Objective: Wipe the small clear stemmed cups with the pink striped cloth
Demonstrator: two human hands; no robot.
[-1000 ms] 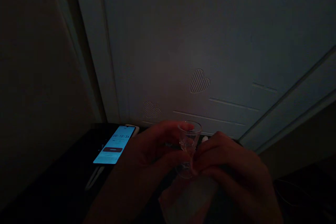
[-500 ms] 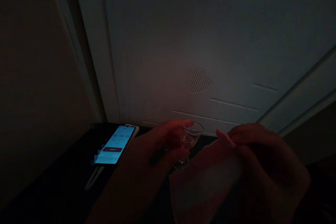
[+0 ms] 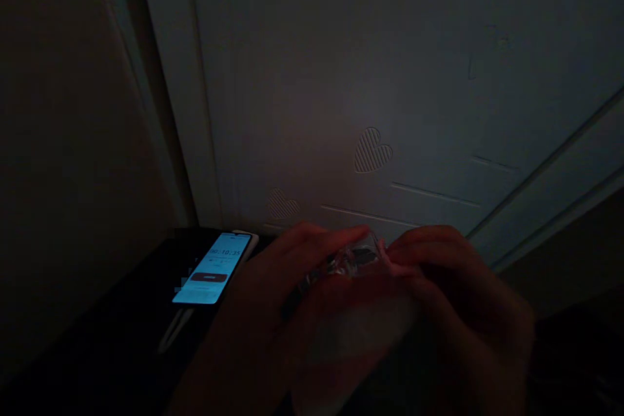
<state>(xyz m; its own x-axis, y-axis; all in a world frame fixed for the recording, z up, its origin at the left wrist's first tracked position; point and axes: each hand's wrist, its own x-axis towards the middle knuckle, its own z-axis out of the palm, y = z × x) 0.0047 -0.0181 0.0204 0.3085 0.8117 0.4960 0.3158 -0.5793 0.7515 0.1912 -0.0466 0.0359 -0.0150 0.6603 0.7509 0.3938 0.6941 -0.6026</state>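
A small clear stemmed glass (image 3: 365, 255) lies tilted on its side in my left hand (image 3: 292, 286), its bowl turned toward the right. My left fingers are closed around it. A pink and white striped cloth (image 3: 361, 338) hangs below the glass. My right hand (image 3: 453, 292) pinches the upper corner of this cloth and presses it to the rim of the glass. Deep shadow hides much of both palms and the lower part of the cloth.
A lit phone (image 3: 212, 270) with a running timer on its screen lies on the dark surface to the left, a white cable (image 3: 175, 330) below it. Behind stands a pale panel (image 3: 292, 91) with carved hearts and lines.
The glass has gone from upright to tipped over toward the right. My right hand has moved left, bringing the cloth from beside the glass to its rim.
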